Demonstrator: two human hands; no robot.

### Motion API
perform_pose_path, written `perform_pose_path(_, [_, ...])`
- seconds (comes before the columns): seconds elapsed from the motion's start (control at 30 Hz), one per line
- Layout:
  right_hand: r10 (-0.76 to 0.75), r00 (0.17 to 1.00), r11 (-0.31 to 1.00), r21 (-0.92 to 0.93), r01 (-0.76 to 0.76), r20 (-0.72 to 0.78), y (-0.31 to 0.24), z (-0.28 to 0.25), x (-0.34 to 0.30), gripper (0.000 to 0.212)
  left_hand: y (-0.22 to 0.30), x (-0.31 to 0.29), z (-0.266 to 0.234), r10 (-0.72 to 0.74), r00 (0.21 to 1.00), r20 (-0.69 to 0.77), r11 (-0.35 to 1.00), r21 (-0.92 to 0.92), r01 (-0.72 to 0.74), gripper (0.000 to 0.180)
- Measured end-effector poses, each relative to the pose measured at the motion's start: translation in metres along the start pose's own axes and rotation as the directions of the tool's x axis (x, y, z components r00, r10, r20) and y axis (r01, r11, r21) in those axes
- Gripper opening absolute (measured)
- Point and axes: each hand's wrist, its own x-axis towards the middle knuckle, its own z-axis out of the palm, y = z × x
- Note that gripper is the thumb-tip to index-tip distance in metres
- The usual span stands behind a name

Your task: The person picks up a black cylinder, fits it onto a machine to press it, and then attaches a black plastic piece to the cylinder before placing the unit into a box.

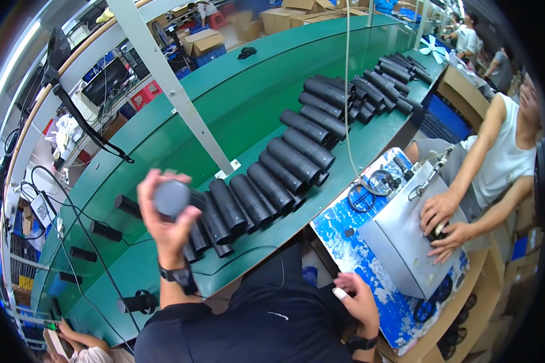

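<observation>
My left hand [165, 218], raised over the green conveyor bench, is closed around a black cylinder [171, 199] whose round end faces me. Behind it lies a long row of black ribbed tubes [272, 186], side by side and partly stacked, running to the far right. My right hand [358, 301] holds nothing; its fingers are apart and loosely bent beside the blue, paint-worn table [339, 242]. White wrapping covers one of its fingertips.
Across the blue table, a co-worker's hands [445, 227] work a small part on a grey metal box [399, 233]. A white post [175, 91] rises from the green bench [224, 78]. Thin cables hang at left near short black cylinders [106, 232]. Black rings [433, 300] lie at the table's near edge.
</observation>
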Motion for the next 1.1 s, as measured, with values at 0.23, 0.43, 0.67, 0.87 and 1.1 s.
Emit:
perform_pose_path(0.23, [-0.5,0.847,0.864,-0.029,0.503,-0.178,-0.059,0.041,0.031,0.064,0.034,-0.081,0.156,-0.077,0.629,0.774,0.921,-0.186,0.343,0.086])
perform_pose_path(0.43, [-0.347,0.734,0.825,0.182,0.536,-0.584,-0.029,0.016,0.021,0.054,0.016,-0.128,0.232,0.038,0.374,0.927,0.683,-0.297,0.667,0.08])
perform_pose_path(0.67, [-0.208,0.666,0.691,0.374,0.618,-0.717,-0.024,-0.037,0.032,0.046,0.007,-0.146,0.252,-0.004,-0.053,0.999,0.195,0.052,0.979,0.077])
perform_pose_path(0.87, [-0.236,0.644,0.76,0.274,0.589,-0.727,-0.007,-0.042,0.005,0.053,0.019,-0.155,0.261,-0.078,-0.044,0.996,0.415,0.072,0.907,0.062])
perform_pose_path(1.1, [-0.294,0.423,0.766,0.053,0.641,-0.857,0.004,-0.106,-0.04,0.058,0.042,-0.111,0.32,0.265,0.189,0.946,0.927,-0.304,0.219,0.032])
